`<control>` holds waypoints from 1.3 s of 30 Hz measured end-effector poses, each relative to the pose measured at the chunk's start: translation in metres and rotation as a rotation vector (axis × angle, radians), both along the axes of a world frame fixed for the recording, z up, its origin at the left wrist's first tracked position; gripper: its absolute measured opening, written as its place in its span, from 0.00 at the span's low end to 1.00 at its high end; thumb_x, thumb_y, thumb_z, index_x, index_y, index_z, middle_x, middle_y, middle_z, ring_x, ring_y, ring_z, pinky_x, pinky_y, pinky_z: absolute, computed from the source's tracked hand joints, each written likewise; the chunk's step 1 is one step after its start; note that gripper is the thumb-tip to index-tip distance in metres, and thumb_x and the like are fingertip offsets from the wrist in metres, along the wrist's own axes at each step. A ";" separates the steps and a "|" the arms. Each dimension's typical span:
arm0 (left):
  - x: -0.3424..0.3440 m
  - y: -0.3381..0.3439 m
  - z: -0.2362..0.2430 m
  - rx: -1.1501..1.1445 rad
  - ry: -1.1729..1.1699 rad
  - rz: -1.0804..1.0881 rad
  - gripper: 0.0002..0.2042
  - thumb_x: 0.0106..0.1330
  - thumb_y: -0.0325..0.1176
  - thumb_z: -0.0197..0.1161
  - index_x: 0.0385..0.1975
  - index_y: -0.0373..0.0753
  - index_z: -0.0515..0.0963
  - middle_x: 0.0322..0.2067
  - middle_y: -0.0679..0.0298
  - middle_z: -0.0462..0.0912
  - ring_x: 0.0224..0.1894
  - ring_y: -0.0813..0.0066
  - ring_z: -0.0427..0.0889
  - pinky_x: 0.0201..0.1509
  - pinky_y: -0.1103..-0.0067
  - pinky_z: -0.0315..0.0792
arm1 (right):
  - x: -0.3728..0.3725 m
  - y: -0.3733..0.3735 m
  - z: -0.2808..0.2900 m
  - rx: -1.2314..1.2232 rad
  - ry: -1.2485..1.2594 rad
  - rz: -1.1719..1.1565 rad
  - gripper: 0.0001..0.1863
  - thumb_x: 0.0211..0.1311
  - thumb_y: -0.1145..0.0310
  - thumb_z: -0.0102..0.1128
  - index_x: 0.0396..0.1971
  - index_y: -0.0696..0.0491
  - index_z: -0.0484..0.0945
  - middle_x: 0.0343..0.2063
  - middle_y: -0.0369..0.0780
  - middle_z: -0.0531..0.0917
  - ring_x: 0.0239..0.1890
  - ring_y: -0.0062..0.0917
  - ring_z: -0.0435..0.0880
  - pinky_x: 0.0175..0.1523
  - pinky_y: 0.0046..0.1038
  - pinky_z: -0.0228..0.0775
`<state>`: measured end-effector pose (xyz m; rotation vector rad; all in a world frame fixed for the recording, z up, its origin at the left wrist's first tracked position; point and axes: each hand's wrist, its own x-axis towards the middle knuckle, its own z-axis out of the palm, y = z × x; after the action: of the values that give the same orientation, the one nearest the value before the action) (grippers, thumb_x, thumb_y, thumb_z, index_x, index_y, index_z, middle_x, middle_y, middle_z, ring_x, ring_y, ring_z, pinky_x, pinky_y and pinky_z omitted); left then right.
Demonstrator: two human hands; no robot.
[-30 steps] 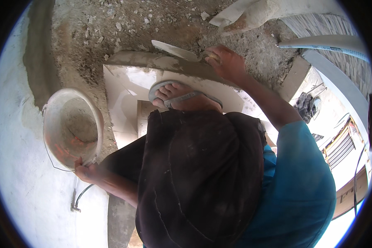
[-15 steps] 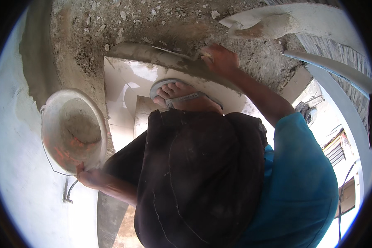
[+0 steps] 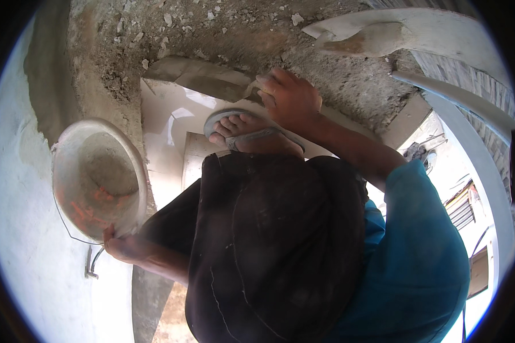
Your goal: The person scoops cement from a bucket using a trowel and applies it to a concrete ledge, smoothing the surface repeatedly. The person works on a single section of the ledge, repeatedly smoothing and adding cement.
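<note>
My right hand (image 3: 286,97) is closed round the handle of a trowel (image 3: 251,88). Its blade is hard to tell from the wet grey mortar (image 3: 180,70) it lies against, a strip along the far edge of the pale step. At the left, my left hand (image 3: 123,247) grips the near rim of a bucket (image 3: 138,166), thumb over the edge. That bucket is tilted, its mouth facing me; grey residue and orange-red streaks coat the inside. Between the hands, my sandalled foot (image 3: 243,131) rests on the pale step (image 3: 160,114).
Rough ground with rubble (image 3: 212,28) lies beyond the step. A pale wall (image 3: 17,228) with a small pipe fitting (image 3: 91,268) stands at the left. At the right are a whitish curved piece (image 3: 440,28) and a pale pole (image 3: 463,100).
My right hand has moved left and slightly nearer with the trowel, along the mortar strip; the blade has turned flatter. My left hand still holds the bucket.
</note>
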<state>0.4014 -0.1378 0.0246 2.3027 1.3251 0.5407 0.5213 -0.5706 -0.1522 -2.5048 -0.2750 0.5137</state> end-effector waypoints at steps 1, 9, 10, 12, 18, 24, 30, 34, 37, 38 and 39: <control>0.002 0.001 0.000 -0.012 -0.005 0.008 0.22 0.60 0.27 0.52 0.51 0.15 0.73 0.53 0.37 0.75 0.57 0.47 0.76 0.65 0.58 0.72 | 0.000 -0.002 0.003 0.013 0.015 0.002 0.17 0.59 0.63 0.68 0.49 0.47 0.83 0.42 0.34 0.81 0.42 0.30 0.85 0.42 0.35 0.80; 0.000 0.010 0.020 -0.203 -0.106 0.153 0.24 0.58 0.23 0.56 0.55 0.14 0.70 0.56 0.37 0.73 0.59 0.45 0.75 0.66 0.55 0.72 | 0.007 -0.016 0.028 0.096 0.246 -0.137 0.19 0.60 0.61 0.70 0.50 0.50 0.82 0.44 0.37 0.84 0.46 0.34 0.86 0.48 0.34 0.79; -0.001 0.013 0.024 -0.242 -0.127 0.184 0.25 0.58 0.22 0.57 0.55 0.13 0.70 0.57 0.36 0.73 0.59 0.45 0.75 0.67 0.55 0.72 | 0.012 -0.017 0.025 0.129 0.248 -0.174 0.19 0.61 0.60 0.70 0.50 0.51 0.82 0.43 0.38 0.85 0.45 0.34 0.87 0.49 0.34 0.79; 0.001 0.019 0.034 -0.324 -0.165 0.246 0.25 0.58 0.21 0.58 0.56 0.13 0.70 0.58 0.36 0.73 0.60 0.44 0.75 0.67 0.54 0.72 | 0.023 -0.018 0.014 0.165 0.277 -0.238 0.21 0.61 0.60 0.71 0.50 0.53 0.81 0.41 0.41 0.86 0.43 0.32 0.88 0.49 0.32 0.78; 0.004 0.002 0.044 -0.502 -0.357 0.380 0.29 0.57 0.20 0.60 0.60 0.12 0.66 0.60 0.38 0.72 0.61 0.44 0.75 0.68 0.54 0.72 | 0.051 -0.017 -0.009 0.186 0.286 -0.317 0.24 0.60 0.58 0.73 0.52 0.56 0.80 0.36 0.45 0.88 0.37 0.26 0.87 0.46 0.29 0.78; -0.018 0.029 0.030 -0.582 -0.265 0.344 0.29 0.56 0.22 0.62 0.59 0.14 0.68 0.60 0.38 0.73 0.59 0.44 0.77 0.65 0.54 0.76 | 0.064 -0.017 0.022 0.130 0.237 -0.264 0.27 0.59 0.55 0.74 0.53 0.54 0.80 0.35 0.42 0.88 0.33 0.25 0.85 0.42 0.28 0.77; 0.004 0.003 0.014 -0.589 -0.168 0.359 0.26 0.56 0.23 0.61 0.56 0.16 0.71 0.58 0.39 0.75 0.56 0.45 0.79 0.61 0.55 0.79 | 0.066 -0.032 0.072 0.020 -0.002 -0.148 0.25 0.60 0.55 0.72 0.55 0.50 0.80 0.36 0.44 0.87 0.31 0.27 0.86 0.41 0.31 0.78; 0.008 -0.014 0.009 -0.672 -0.223 0.303 0.26 0.56 0.22 0.60 0.57 0.18 0.71 0.57 0.41 0.76 0.57 0.45 0.79 0.62 0.56 0.79 | 0.040 -0.055 0.113 -0.006 -0.220 -0.175 0.24 0.62 0.55 0.70 0.55 0.48 0.80 0.35 0.44 0.87 0.28 0.28 0.86 0.39 0.33 0.78; 0.008 -0.028 0.000 -0.745 -0.263 0.257 0.26 0.56 0.21 0.59 0.57 0.20 0.71 0.56 0.42 0.76 0.57 0.46 0.78 0.63 0.57 0.79 | 0.006 -0.077 0.150 -0.074 -0.334 -0.219 0.23 0.63 0.56 0.70 0.56 0.48 0.80 0.35 0.43 0.88 0.28 0.29 0.86 0.38 0.33 0.79; 0.006 -0.034 -0.005 -0.771 -0.275 0.239 0.26 0.56 0.21 0.58 0.58 0.21 0.71 0.56 0.42 0.76 0.57 0.46 0.78 0.63 0.57 0.79 | -0.007 -0.083 0.164 -0.102 -0.355 -0.239 0.23 0.64 0.56 0.70 0.56 0.49 0.80 0.35 0.43 0.87 0.28 0.29 0.86 0.38 0.33 0.79; 0.014 -0.040 0.006 -0.764 -0.276 0.219 0.26 0.55 0.20 0.58 0.58 0.21 0.71 0.56 0.43 0.76 0.57 0.46 0.78 0.63 0.57 0.79 | -0.015 -0.089 0.183 -0.141 -0.299 -0.287 0.23 0.64 0.56 0.69 0.55 0.49 0.80 0.36 0.43 0.87 0.29 0.29 0.86 0.39 0.33 0.79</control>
<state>0.4153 -0.1780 0.0302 1.4261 1.3468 0.3194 0.5066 -0.6595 0.0309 -2.6955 0.0123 0.0436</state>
